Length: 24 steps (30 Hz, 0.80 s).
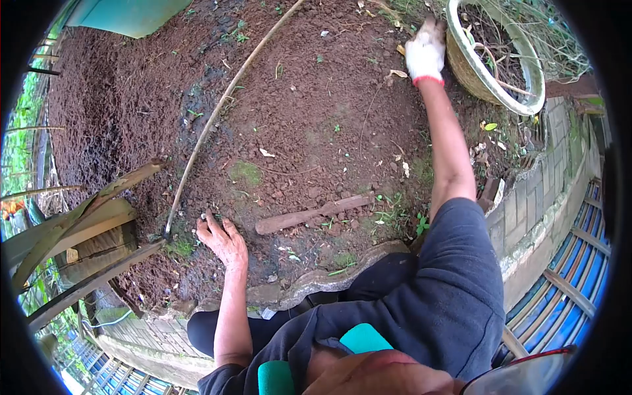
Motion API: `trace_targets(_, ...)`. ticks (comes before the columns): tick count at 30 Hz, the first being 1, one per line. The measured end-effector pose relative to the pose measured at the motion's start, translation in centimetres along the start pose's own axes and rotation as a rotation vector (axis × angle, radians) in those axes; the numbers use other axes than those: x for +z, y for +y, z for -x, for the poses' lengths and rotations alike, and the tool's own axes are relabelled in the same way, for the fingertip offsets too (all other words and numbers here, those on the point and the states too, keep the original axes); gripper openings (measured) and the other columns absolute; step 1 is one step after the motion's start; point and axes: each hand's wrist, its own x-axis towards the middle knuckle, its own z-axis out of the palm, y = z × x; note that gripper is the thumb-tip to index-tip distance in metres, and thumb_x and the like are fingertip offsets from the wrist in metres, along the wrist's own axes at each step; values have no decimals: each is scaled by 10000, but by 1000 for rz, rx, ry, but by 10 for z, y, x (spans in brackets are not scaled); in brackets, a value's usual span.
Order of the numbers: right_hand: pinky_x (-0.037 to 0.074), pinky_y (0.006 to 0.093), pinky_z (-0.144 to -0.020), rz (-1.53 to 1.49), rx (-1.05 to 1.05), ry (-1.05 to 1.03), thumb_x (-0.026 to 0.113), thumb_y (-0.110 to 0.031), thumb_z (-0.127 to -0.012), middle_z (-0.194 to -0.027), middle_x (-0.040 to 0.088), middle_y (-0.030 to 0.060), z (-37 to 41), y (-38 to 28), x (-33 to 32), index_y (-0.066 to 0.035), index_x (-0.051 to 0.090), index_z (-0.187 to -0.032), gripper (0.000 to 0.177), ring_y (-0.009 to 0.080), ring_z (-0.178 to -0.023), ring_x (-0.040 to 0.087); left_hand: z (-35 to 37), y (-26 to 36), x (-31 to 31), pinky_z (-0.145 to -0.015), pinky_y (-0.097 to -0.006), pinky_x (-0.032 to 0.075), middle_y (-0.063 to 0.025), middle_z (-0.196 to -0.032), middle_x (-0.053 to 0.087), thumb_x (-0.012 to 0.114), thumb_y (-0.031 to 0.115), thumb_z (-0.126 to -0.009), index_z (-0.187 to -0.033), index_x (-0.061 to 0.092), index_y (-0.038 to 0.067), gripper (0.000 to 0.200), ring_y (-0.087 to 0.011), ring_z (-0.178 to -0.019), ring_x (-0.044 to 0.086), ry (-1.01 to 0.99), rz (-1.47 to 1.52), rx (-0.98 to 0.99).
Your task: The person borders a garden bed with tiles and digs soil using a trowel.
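Observation:
My left hand [224, 245] is bare and rests on the brown soil [296, 131] with its fingers apart, holding nothing. Just to its right lies a flat, paddle-shaped piece of wood [313, 214]. A long thin stick [224, 99] runs across the soil, its lower end close to my left hand. My right hand [426, 54], in a white glove with a red cuff and soiled fingers, reaches far forward to the ground beside a large round pot [471, 72]. Its fingertips are dark and blurred against the soil. Dry stems and dead leaves lie inside the pot.
A wooden post and boards [99, 230] stick in from the left. A pale green sheet [131, 16] hangs over the far left corner. The bed's wavy edging [316, 282] runs before my knees, with a brick wall [526, 204] at right. Grass [559, 39] grows behind the pot.

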Motion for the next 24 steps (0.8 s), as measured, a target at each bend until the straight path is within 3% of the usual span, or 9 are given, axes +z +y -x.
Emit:
trace_targets(4, 519, 470, -804, -169, -15, 41, 659, -229, -789, -969, 604, 141, 25, -28, -27, -78, 591, -1134, 383, 330, -869, 632, 0, 1, 3, -1059, -510, 353, -286, -1346, 415, 591, 99, -940, -1425, 453, 16, 511, -436, -1258, 419, 17, -5, 37)
trace_targets(6, 523, 449, -804, -16, 23, -188, 631, -274, -805, -914, 644, 128, 20, -35, -22, -121, 688, -1048, 293, 305, -882, 645, 3, -2, 0, -1065, -513, 347, -287, -1347, 413, 586, 104, -945, -1425, 450, 11, 508, -437, -1260, 416, 0, -10, 50)
trace_targets(10, 519, 461, -892, -404, -505, -104, 580, -335, -897, -999, 692, 161, -21, -38, 9, -151, 691, -1140, 325, 354, -959, 667, 2, -3, 1, -1093, -530, 311, -293, -1347, 412, 566, 127, -962, -1425, 449, 4, 493, -446, -1259, 412, 2, 2, 43)
trace_targets(11, 527, 467, -824, -386, -538, -179, 604, -242, -890, -964, 673, 180, -37, -42, -5, -57, 698, -1058, 267, 355, -911, 649, 1, -1, -1, -1093, -530, 311, -293, -1346, 412, 567, 127, -961, -1424, 452, 5, 492, -446, -1257, 413, 2, -7, 52)
trace_targets(12, 474, 445, -965, -185, -352, -455, 600, -269, -867, -1123, 647, 217, -50, -45, -16, -48, 685, -1109, 339, 385, -1075, 599, 1, 1, -2, -1092, -529, 311, -294, -1345, 412, 567, 127, -960, -1422, 454, 5, 491, -446, -1254, 414, 3, -15, 63)
trace_targets(15, 487, 496, -970, -168, -163, -900, 653, -380, -864, -1239, 588, 275, -81, -35, -7, 3, 591, -1241, 541, 442, -1151, 578, -2, 0, -2, -1063, -516, 341, -290, -1302, 435, 589, 109, -927, -1387, 488, -17, 487, -445, -1221, 431, -7, -46, 39)
trace_targets(18, 526, 440, -900, -260, -338, -693, 584, -279, -874, -1045, 705, 163, -48, -13, 13, -133, 722, -1093, 297, 367, -994, 668, 0, 5, 0, -1042, -541, 354, -300, -1272, 451, 619, 73, -884, -1372, 482, -59, 523, -454, -1225, 426, -2, -19, 14)
trace_targets(23, 535, 431, -875, -428, -188, -881, 541, -197, -925, -987, 709, 189, 5, -44, -97, -110, 748, -995, 235, 329, -982, 680, -13, 13, -19, -1028, -496, 379, -266, -1226, 469, 641, 81, -860, -1296, 564, -58, 464, -421, -1188, 457, -47, 81, -55)
trace_targets(24, 544, 428, -853, -561, -184, -728, 531, -152, -920, -964, 709, 175, 32, -44, -116, -105, 744, -981, 227, 322, -966, 681, -16, 15, -21, -1027, -489, 383, -258, -1218, 472, 647, 85, -856, -1280, 582, -54, 451, -416, -1186, 461, -79, 123, -95)
